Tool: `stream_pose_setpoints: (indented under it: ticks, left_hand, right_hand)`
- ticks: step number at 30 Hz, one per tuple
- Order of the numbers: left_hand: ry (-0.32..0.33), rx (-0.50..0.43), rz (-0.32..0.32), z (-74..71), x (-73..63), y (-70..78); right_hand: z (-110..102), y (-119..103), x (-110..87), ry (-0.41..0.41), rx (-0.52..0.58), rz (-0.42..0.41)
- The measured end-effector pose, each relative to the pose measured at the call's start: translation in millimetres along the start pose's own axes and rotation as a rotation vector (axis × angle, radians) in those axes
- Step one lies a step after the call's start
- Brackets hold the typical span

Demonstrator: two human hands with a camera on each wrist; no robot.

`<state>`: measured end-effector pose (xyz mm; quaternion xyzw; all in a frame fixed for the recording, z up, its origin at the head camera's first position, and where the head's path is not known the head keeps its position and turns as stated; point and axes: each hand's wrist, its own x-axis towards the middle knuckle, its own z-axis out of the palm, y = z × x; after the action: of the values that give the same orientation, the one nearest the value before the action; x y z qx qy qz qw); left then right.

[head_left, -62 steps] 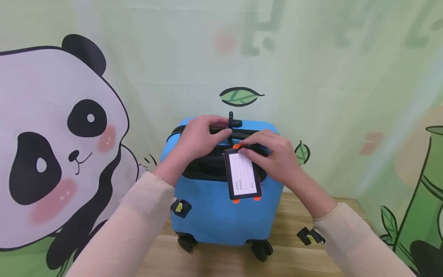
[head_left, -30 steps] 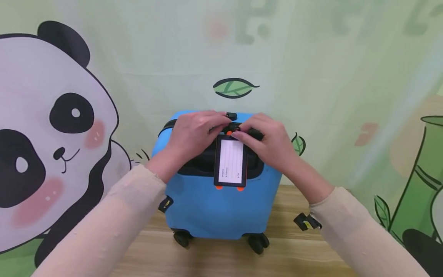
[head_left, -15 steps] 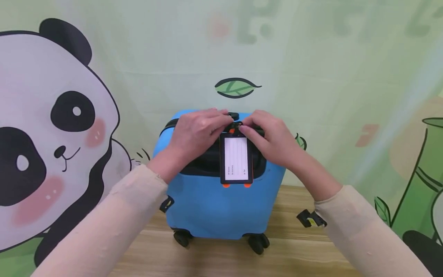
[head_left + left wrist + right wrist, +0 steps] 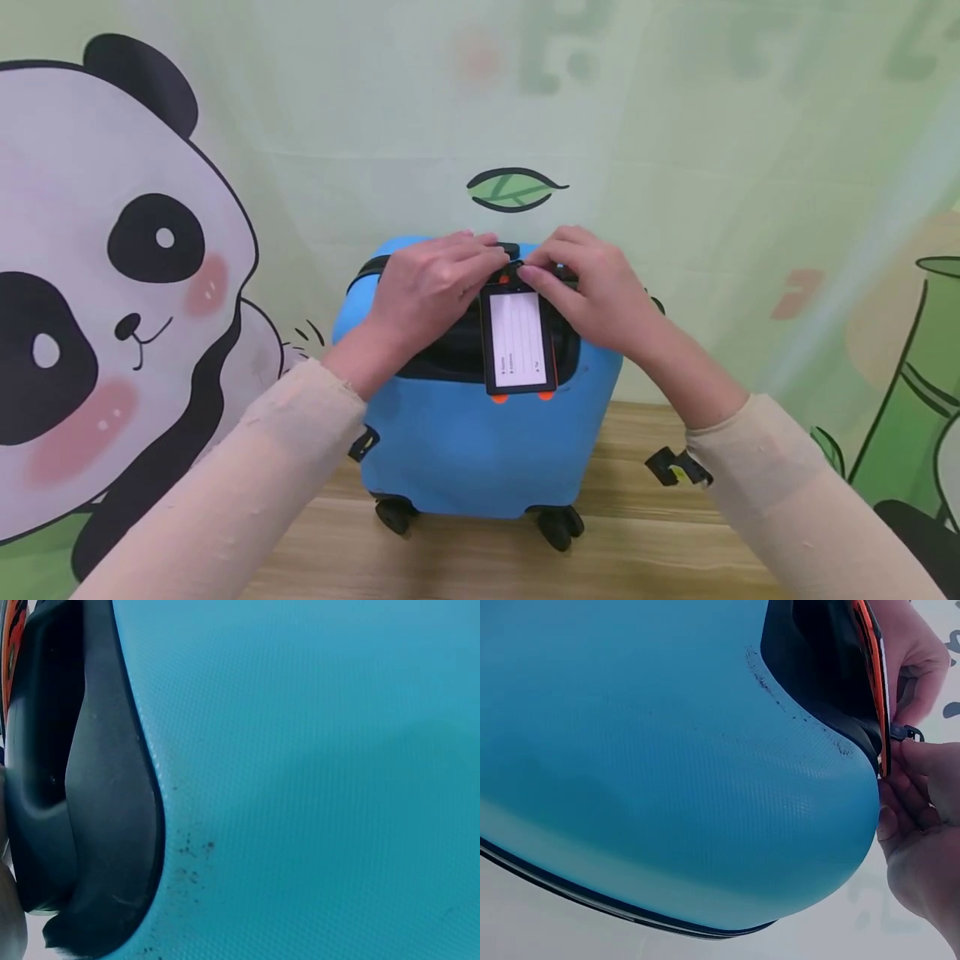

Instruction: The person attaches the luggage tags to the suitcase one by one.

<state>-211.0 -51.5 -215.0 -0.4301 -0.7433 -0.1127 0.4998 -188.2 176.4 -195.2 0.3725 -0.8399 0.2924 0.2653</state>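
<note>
A blue suitcase stands upright, with a black handle recess on its near face. In front of it hangs a luggage tag, black-framed with a white card and orange edges. My left hand pinches the tag's black strap at the suitcase's top edge. From the other side my right hand pinches the strap by its small buckle, which shows between both hands in the right wrist view. Fingers partly cover the strap. The left wrist view mostly shows the suitcase shell and its black handle.
Beneath the suitcase is a wood-grain surface, on which its black wheels rest. Behind hangs a pale green backdrop printed with a panda, leaves and bamboo.
The strap's free end, upright above the left hand at first, no longer sticks up. Both hands have come closer together at the strap, and the tag now hangs higher and straighter.
</note>
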Motion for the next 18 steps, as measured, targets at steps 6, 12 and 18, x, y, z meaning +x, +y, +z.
stream_pose_setpoints:
  ticks: [6, 12, 18]
  left_hand:
    - [-0.007, 0.035, 0.004, 0.0, 1.2, 2.7]
    - [-0.016, 0.032, -0.010, 0.6, 0.1, 3.1]
    - [-0.008, 0.017, -0.035, 1.2, -3.2, 1.9]
  right_hand:
    - [-0.4, 2.2, -0.1, -0.023, 0.031, 0.030]
    - [0.2, 2.9, 0.8, -0.027, 0.024, 0.021]
    - [-0.1, 1.7, 2.0, -0.030, 0.049, 0.052]
